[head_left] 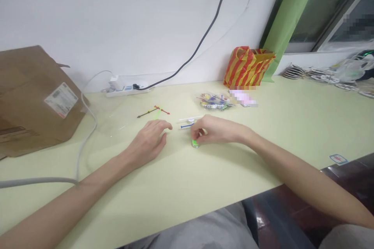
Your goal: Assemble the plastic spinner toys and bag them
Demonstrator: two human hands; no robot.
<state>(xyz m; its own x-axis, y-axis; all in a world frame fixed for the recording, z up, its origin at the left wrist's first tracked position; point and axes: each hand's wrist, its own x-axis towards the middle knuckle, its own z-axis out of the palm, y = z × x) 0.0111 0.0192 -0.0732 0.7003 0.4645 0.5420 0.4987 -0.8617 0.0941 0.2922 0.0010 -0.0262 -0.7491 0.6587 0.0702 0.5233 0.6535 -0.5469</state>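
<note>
While the right hand [214, 130] pinches a small green piece [195, 142] on the table [187, 186] just below the blue stick [187, 125], the left hand [150, 140] lies loosely open and empty left of that stick; piece judged light, hard, slippery, best gripped fingertip-wise at its sides.

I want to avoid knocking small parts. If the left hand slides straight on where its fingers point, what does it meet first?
Probably the small blue plastic stick, just ahead of the left hand. The right hand, pinching a small green object, lies close behind it. Depth is unclear.
</note>
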